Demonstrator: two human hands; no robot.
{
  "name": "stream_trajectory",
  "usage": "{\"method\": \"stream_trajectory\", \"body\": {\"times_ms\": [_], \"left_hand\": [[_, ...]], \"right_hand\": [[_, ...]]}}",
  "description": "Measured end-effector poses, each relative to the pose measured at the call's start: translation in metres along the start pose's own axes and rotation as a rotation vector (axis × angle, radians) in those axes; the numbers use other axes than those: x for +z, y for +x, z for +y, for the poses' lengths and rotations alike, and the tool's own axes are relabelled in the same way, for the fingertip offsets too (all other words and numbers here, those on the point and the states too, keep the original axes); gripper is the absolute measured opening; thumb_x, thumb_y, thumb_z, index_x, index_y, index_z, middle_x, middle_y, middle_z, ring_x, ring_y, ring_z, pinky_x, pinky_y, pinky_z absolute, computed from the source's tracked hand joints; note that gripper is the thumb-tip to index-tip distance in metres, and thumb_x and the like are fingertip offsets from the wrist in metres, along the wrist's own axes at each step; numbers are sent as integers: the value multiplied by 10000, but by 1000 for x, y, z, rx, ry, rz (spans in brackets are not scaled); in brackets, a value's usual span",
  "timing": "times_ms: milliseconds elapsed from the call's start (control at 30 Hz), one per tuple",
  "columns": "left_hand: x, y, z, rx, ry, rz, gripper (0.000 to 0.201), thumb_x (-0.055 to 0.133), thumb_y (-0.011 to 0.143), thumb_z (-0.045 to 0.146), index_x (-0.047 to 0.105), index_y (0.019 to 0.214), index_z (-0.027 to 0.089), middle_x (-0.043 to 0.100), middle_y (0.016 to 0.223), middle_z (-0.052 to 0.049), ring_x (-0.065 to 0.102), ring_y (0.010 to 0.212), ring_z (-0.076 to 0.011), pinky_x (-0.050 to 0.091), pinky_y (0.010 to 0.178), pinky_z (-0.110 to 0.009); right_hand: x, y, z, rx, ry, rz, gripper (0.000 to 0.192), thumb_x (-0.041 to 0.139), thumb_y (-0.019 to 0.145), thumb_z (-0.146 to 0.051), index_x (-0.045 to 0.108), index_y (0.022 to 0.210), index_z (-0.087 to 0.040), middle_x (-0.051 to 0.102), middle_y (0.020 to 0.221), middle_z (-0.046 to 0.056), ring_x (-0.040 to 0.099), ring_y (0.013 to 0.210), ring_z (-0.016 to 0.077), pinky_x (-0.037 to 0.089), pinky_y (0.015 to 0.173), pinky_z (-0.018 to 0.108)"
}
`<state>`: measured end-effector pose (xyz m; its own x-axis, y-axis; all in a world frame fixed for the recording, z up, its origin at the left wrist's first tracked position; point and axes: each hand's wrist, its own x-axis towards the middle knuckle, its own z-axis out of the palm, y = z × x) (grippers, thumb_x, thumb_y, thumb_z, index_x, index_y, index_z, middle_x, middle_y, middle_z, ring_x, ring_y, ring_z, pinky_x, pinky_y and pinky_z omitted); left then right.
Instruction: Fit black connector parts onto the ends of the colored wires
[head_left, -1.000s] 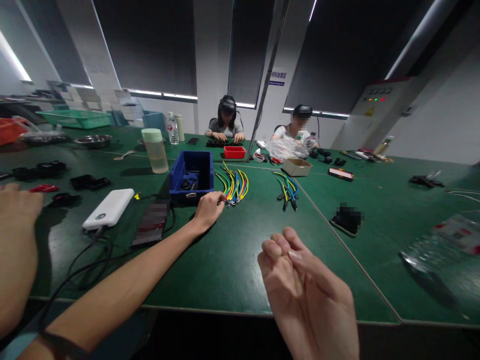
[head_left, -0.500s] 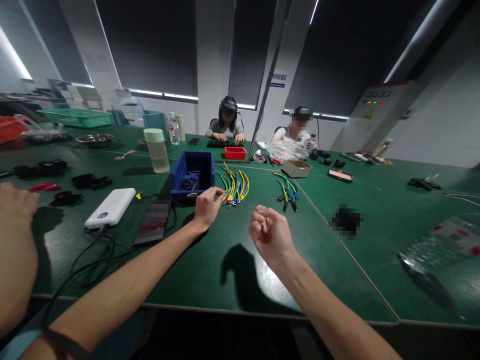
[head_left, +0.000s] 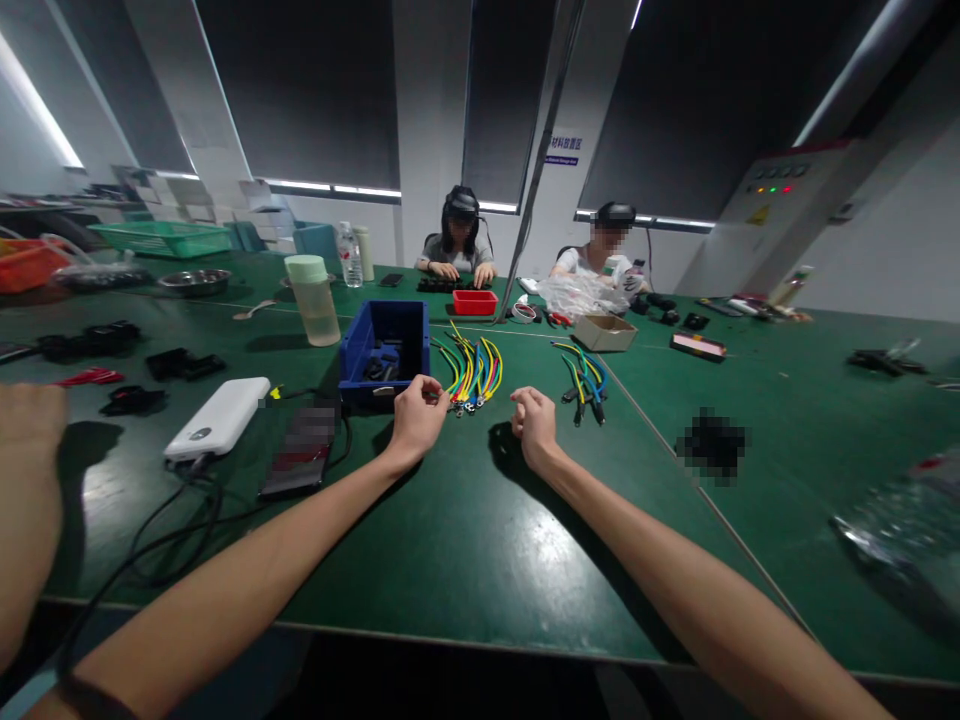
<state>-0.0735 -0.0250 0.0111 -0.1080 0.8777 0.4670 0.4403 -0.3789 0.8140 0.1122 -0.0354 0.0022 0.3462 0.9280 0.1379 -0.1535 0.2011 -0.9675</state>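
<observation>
A bundle of yellow, green, blue and red wires (head_left: 472, 372) with metal ring ends lies on the green table, just right of a blue parts bin (head_left: 385, 350) that holds dark pieces. At the bundle's lower left edge is my left hand (head_left: 418, 418), thumb and forefinger closed at the wire ends; what they pinch is too small to make out. My right hand (head_left: 534, 428) hovers low between this bundle and a smaller group of wires with black ends (head_left: 581, 382). Its fingers are curled in, and whatever they may hold is hidden.
Left of me are a white power bank (head_left: 217, 418) with cables, a phone (head_left: 300, 450) and a green-lidded bottle (head_left: 313, 300). Another person's forearm (head_left: 28, 500) reaches in at the left edge. Two people sit opposite, near a red tray (head_left: 475, 302) and a cardboard box (head_left: 604, 332).
My right hand has moved forward and slightly up in view, nearer the wires, its fingers still curled. My left hand stays at the bundle's edge. The view has shifted slightly.
</observation>
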Motion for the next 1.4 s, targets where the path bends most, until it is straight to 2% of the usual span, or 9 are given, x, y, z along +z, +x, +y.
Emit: {"method": "stream_trajectory", "body": {"times_ms": [233,433,567,733,967,1133,1267,1400], "left_hand": [[6,-1,-6,-62,-162,-29,149,631,713,269,557,805,178,624,752,-21,622,638,-150,461,581,-245],[9,-4,-3,-157,-334,53,206,648,672,222,534,834,163,596,738,-8,618,629,-143,467,583,-244],[14,-7,-1,-235,-470,119,182,644,658,214,539,792,150,573,724,-2,598,625,-130,483,613,-255],[15,-9,1,-236,-535,131,155,645,655,209,556,764,144,570,704,5,584,632,-122,485,641,-255],[13,-12,8,-185,-528,122,122,643,675,209,561,743,151,576,672,10,584,629,-125,475,632,-247],[10,-12,12,-150,-514,100,104,643,679,200,569,735,152,584,663,7,585,627,-127,471,624,-244],[9,-11,11,-148,-536,75,101,638,684,199,561,729,152,580,658,11,594,632,-131,475,633,-250],[11,-11,8,-144,-555,47,110,638,690,213,565,744,152,584,675,8,602,646,-137,481,648,-262]], "right_hand": [[-6,3,-2,13,125,-5,94,549,639,-275,515,637,-187,237,420,-111,181,339,45,127,327,181],[-13,10,-4,-30,88,110,103,534,652,-283,522,624,-184,273,388,-101,207,326,54,156,313,188],[-14,14,-14,-12,151,184,125,536,669,-303,483,627,-198,243,393,-109,200,319,53,146,311,185],[-14,15,-27,25,240,258,230,514,733,-411,431,648,-214,208,407,-118,165,323,51,139,316,181],[-11,13,-12,5,257,126,244,525,728,-404,422,618,-212,202,401,-119,148,319,48,127,312,186],[-9,11,-5,-36,227,95,260,562,717,-408,446,603,-205,186,395,-123,117,333,44,130,319,190],[-10,11,-4,-33,163,-9,266,562,716,-412,470,592,-196,177,396,-121,110,342,45,108,336,199],[-12,12,-4,-55,44,-77,254,557,712,-409,519,607,-181,227,413,-103,163,354,55,119,349,210]]}}
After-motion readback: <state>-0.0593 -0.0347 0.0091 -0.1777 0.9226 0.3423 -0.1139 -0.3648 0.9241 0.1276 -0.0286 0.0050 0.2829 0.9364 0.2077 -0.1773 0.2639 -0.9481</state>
